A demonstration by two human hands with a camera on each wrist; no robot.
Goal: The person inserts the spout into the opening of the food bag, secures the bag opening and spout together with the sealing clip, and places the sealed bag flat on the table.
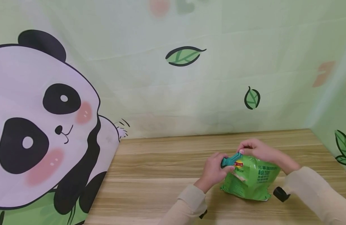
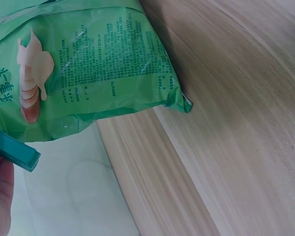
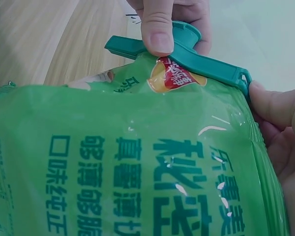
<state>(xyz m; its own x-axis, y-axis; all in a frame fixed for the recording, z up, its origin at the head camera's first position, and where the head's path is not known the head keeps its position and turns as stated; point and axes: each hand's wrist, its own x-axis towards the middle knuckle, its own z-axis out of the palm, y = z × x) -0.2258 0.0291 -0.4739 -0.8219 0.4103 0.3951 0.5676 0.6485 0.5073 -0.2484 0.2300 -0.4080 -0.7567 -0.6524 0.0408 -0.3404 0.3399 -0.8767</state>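
Observation:
A green potato chip bag (image 1: 253,181) stands on the table at the right of the head view, its top folded and spanned by a teal bag clip (image 1: 230,160). My left hand (image 1: 214,168) grips the clip near its wide end, the thumb on top in the right wrist view. At the clip's narrow end, my right hand (image 1: 258,151) pinches with the thumb by the tip (image 3: 243,78) and the fingers partly hidden behind the bag's edge. Only the edge of the left hand (image 2: 1,196) and one end of the clip (image 2: 14,150) show in the left wrist view.
The wood-grain table (image 1: 150,181) extends to the left of the bag. Behind it hangs a pale green backdrop (image 1: 218,103) with leaf prints, and a large panda print (image 1: 68,125) covers the left side. A dark strap piece (image 1: 281,194) hangs by the right sleeve.

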